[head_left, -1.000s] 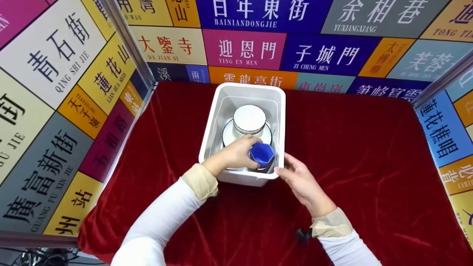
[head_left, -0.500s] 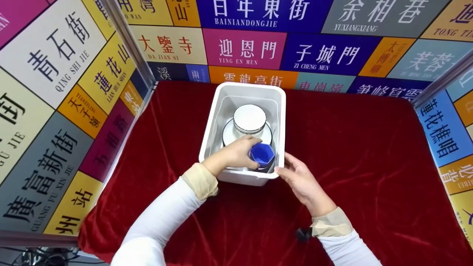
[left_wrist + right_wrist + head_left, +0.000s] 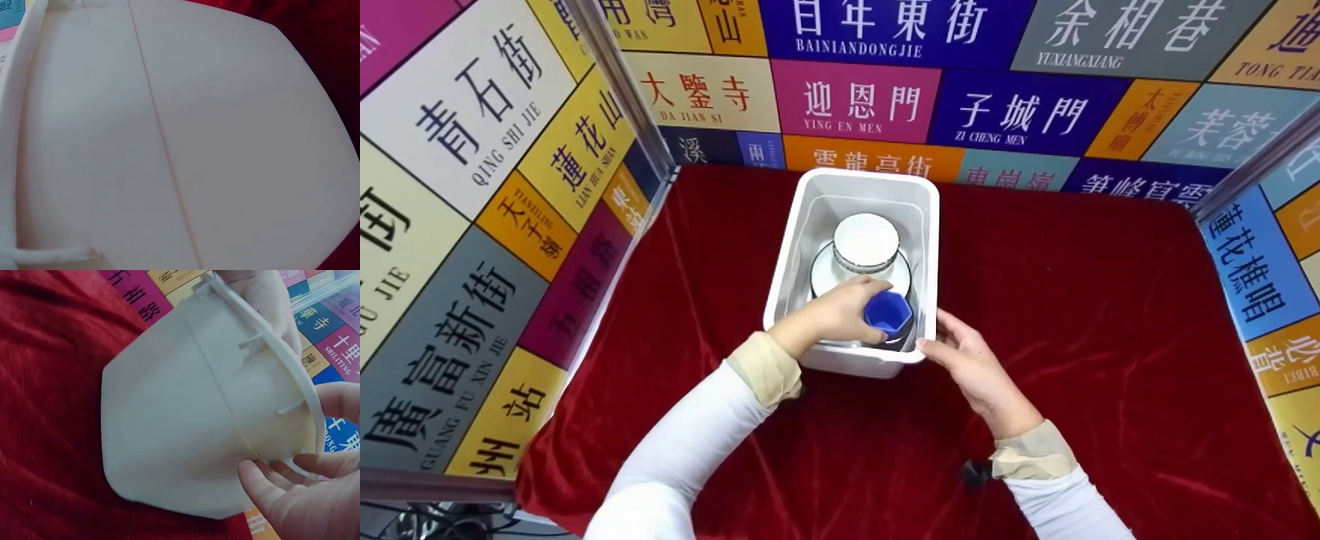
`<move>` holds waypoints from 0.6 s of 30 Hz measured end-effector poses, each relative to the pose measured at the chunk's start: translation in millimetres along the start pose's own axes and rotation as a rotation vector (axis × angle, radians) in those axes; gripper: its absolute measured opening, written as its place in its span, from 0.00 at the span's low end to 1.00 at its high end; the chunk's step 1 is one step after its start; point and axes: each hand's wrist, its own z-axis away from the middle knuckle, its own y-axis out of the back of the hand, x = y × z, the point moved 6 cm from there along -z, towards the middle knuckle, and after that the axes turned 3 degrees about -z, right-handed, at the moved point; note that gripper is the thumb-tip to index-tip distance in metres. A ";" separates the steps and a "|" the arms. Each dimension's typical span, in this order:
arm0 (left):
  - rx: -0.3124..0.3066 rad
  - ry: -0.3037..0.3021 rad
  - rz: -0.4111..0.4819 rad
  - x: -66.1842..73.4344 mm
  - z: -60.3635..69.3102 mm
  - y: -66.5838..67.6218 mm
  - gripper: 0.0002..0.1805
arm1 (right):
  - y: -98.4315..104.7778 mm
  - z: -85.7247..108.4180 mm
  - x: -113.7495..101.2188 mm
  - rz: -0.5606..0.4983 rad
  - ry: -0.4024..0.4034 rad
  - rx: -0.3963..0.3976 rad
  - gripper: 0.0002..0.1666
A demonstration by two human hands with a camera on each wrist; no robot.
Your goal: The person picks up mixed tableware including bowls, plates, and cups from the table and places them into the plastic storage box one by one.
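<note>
My left hand (image 3: 840, 309) reaches into a white plastic bin (image 3: 928, 247) and grips a blue hexagonal cup (image 3: 887, 313) near the bin's front right corner. The cup's open top faces up; its lower part is hidden, and something dark shows beneath it. With the thumb at the rim and fingers against the outer wall, my right hand (image 3: 976, 367) holds the bin's front right corner. In the right wrist view, the right fingers (image 3: 332, 464) lie around the rim. Behind the left hand, a round white piece (image 3: 866, 238) stands on a wider white plate (image 3: 823, 271) with a dark edge.
The bin stands on a dark red velvet cloth (image 3: 1072, 300). Panels with Chinese street names (image 3: 855, 101) enclose the back and both sides. A small black object (image 3: 976, 474) is beside the right wrist. Cables (image 3: 442, 521) lie at the lower left.
The blue cup has shifted slightly to the left in my left hand. The right hand and the bin stay practically where they were.
</note>
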 end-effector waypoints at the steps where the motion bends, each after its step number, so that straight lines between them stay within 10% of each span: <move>1: 0.000 0.003 0.003 0.1 0.3 -0.1 0.49 | 0.5 -0.1 -0.2 0.017 0.007 -0.001 0.38; 10: 0.009 0.013 0.013 2.6 3.6 0.1 0.49 | 0.1 2.9 -7.7 0.172 0.092 -0.023 0.32; 18: 0.018 -0.018 -0.023 8.6 6.9 -1.4 0.46 | 7.6 8.0 -17.9 0.518 0.169 0.078 0.28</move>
